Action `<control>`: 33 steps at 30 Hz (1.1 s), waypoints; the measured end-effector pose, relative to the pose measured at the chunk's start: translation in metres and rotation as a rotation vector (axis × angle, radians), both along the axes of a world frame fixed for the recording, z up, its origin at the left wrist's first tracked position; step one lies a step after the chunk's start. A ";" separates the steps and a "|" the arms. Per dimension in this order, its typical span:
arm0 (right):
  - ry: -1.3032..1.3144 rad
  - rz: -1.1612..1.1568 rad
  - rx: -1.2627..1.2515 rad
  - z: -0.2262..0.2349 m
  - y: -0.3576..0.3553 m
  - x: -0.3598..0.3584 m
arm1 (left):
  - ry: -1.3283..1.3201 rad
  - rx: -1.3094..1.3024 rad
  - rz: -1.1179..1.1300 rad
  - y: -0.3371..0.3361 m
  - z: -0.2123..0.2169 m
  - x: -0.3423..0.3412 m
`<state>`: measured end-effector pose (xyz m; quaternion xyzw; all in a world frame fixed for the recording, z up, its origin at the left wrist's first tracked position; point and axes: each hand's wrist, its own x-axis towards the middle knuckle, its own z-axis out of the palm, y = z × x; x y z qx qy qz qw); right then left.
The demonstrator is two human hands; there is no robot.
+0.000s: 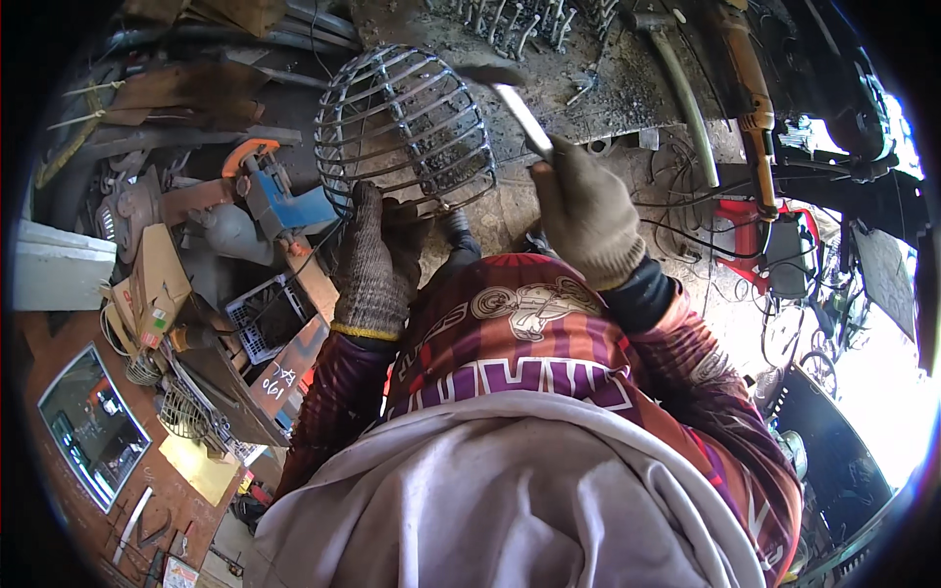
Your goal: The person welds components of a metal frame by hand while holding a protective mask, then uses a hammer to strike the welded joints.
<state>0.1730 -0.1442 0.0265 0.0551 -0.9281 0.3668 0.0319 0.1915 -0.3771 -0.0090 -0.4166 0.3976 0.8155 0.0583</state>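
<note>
A rounded cage of welded metal bars [399, 110] rests at the edge of the dirty metal workbench in front of me. My gloved left hand [374, 257] grips its near lower rim; the fingertips are partly hidden behind the bars. In my gloved right hand [588, 211] is a hammer [524, 120], its pale shiny handle inside my closed fist. The dark hammer head is raised just right of the cage's upper side, and I cannot tell whether it touches the bars. Both gloves are knitted and grey-brown.
Several bolt-like metal pieces [520, 24] stand at the bench's far side. Rightward lie a wooden-handled hammer [686, 103], an orange angle grinder [755, 127], a red-framed machine [769, 245] and loose cables. A blue-and-orange machine [284, 201] and a grey plastic crate [265, 318] stand at left.
</note>
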 end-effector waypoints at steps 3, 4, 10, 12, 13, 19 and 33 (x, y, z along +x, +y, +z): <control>-0.106 0.000 0.038 0.003 0.003 0.002 | 0.019 0.038 0.040 0.001 -0.001 0.001; -0.134 -0.047 -0.023 0.004 0.003 0.005 | 0.017 0.037 0.045 -0.001 -0.003 0.002; -0.173 0.022 -0.051 -0.002 0.000 0.009 | 0.001 0.032 0.013 -0.002 -0.003 0.001; -0.097 -0.027 -0.102 0.004 0.000 0.009 | -0.029 0.006 0.018 -0.001 -0.003 0.000; -0.062 -0.028 -0.126 0.011 0.000 0.010 | -0.031 0.003 0.019 -0.003 -0.005 0.000; -0.039 -0.005 -0.151 -0.003 -0.001 0.013 | -0.030 0.007 0.016 -0.005 -0.008 0.001; -0.044 -0.015 -0.104 0.005 -0.008 0.015 | 0.031 0.055 0.020 -0.001 -0.004 0.001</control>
